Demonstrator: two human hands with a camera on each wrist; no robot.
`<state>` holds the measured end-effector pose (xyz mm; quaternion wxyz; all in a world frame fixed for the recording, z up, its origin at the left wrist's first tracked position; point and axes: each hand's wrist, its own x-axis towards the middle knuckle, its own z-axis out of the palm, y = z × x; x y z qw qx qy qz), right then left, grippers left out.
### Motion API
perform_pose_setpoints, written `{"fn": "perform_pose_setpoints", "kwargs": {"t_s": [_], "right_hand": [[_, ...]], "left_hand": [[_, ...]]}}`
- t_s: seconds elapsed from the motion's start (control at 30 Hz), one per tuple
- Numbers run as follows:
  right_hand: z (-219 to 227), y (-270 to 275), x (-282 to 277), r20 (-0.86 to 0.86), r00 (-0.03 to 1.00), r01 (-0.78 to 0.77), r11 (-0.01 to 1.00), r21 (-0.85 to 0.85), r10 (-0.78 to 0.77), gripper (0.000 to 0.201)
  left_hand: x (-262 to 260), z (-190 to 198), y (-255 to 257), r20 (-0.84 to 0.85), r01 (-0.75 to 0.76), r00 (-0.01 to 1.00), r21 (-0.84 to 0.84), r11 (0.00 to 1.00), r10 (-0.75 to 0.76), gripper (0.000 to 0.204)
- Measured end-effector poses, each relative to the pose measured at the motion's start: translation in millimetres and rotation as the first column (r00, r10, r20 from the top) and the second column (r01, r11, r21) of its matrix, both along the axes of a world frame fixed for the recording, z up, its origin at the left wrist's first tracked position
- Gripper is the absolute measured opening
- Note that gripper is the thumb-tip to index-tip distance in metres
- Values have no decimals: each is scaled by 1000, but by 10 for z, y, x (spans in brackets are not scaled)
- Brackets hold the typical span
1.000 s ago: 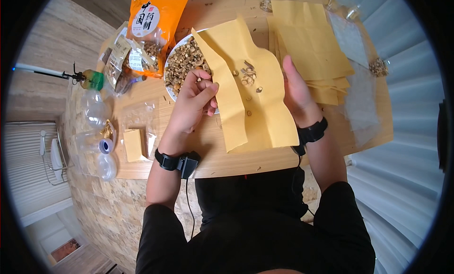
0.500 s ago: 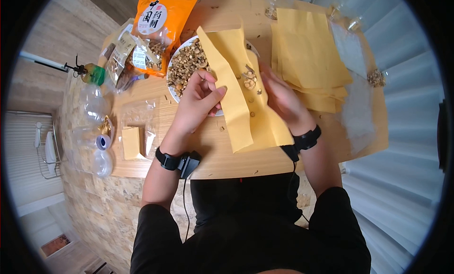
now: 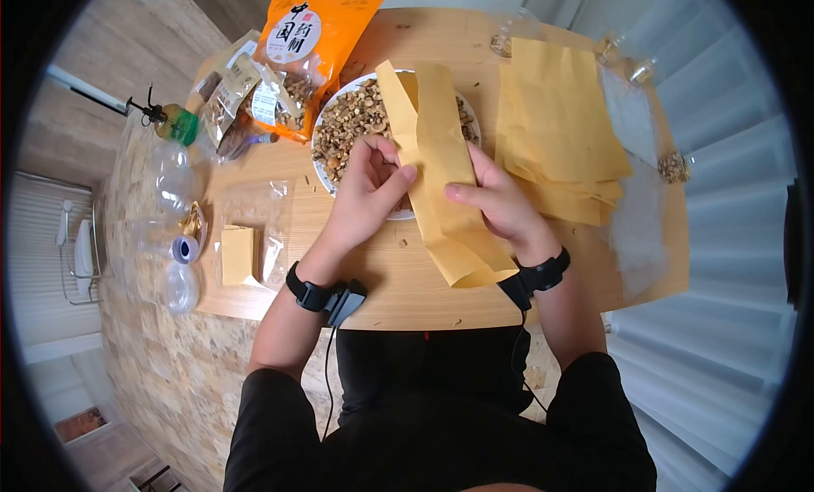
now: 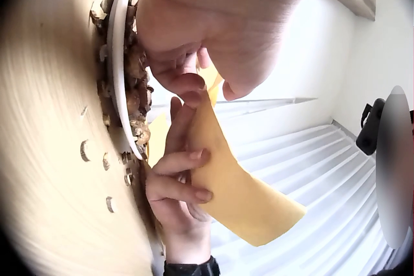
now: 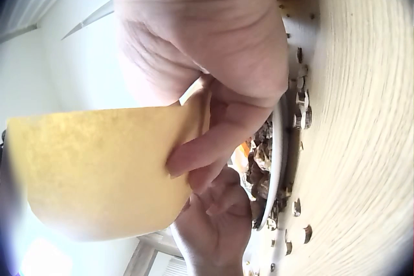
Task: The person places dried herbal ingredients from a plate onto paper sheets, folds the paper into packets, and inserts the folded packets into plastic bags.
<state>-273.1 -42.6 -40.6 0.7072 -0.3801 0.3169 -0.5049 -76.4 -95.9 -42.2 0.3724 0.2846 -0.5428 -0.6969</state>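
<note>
A folded sheet of yellow-brown paper [image 3: 437, 153] is held up in front of the person, over the near part of a white plate [image 3: 476, 123] heaped with dried herb slices [image 3: 352, 123]. My left hand [image 3: 366, 191] pinches the sheet's left edge between thumb and fingers. On the other side my right hand [image 3: 506, 208] grips the folded-over flap, thumb on top and fingers behind. In the left wrist view, the right hand's fingers [image 4: 184, 192] lie against the paper [image 4: 239, 198]. The fold hides the paper's inner face.
A stack of yellow paper sheets [image 3: 555, 110] lies at the right. An orange herb bag [image 3: 318, 42] stands back left beside clear packets. Further left are a green spray bottle [image 3: 176, 125], clear plastic containers [image 3: 181, 288] and a small paper pack [image 3: 240, 254]. Loose slices dot the table [image 3: 381, 297].
The right hand has moved left, folding the sheet's right side over, so the herb slices seen lying on it are now covered. The left hand keeps its pinch on the left edge.
</note>
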Motion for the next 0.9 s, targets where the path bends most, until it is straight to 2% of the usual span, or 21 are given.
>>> {"fn": "perform_pose_setpoints", "kwargs": {"t_s": [0.07, 0.1, 0.23, 0.3, 0.37, 0.43, 0.5, 0.57, 0.63, 0.7, 0.8, 0.87, 0.9], "right_hand": [[32, 23, 14, -15, 1000, -18, 1000, 14, 19, 66], [28, 31, 24, -17, 999, -27, 999, 17, 28, 66], [26, 43, 75, -54, 995, -79, 996, 30, 80, 61], [4, 57, 88, -55, 995, -81, 995, 55, 84, 57], [-38, 47, 90, -17, 999, -44, 988, 149, 47, 48], [-42, 52, 89, 14, 999, -48, 985, 168, 46, 45], [-33, 57, 86, 45, 998, -49, 981, 187, 41, 42], [-18, 58, 71, 114, 992, -75, 974, 213, 51, 42], [-88, 46, 43, 94, 995, -48, 976, 212, 28, 41], [-113, 46, 33, 72, 997, -21, 978, 208, 6, 40], [-109, 35, 29, 116, 993, -21, 985, 173, 1, 38], [-142, -2, 26, 423, 906, -109, 970, 218, 7, 36], [-132, 8, 22, 424, 906, -107, 970, 220, 3, 36]], "left_hand": [[-15, 76, 17, -38, -172, 984, 3, 985, 172, 38], [5, 90, -9, -2, -167, 986, -39, 985, 167, 52], [-44, 84, -12, -90, -224, 972, -81, 971, 217, 58], [2, 25, -52, -43, -138, 990, -96, 986, 134, 54], [10, 10, -46, -23, -140, 990, -115, 983, 139, 46], [19, 7, -44, -2, -139, 990, -137, 981, 140, 38], [49, 9, -35, 29, -54, 998, -23, 998, 55, 27], [32, -21, -18, 9, -69, 998, -36, 997, 69, 26], [27, -77, -23, -9, -84, 996, -47, 995, 84, 25], [34, -135, -84, 7, -89, 995, -395, 914, 100, 28], [44, -79, -76, 53, -40, 997, -373, 927, 64, 32], [43, -65, -64, 70, -34, 995, -388, 921, 65, 34], [42, -63, -59, 85, -29, 994, -403, 915, 68, 36]]}}
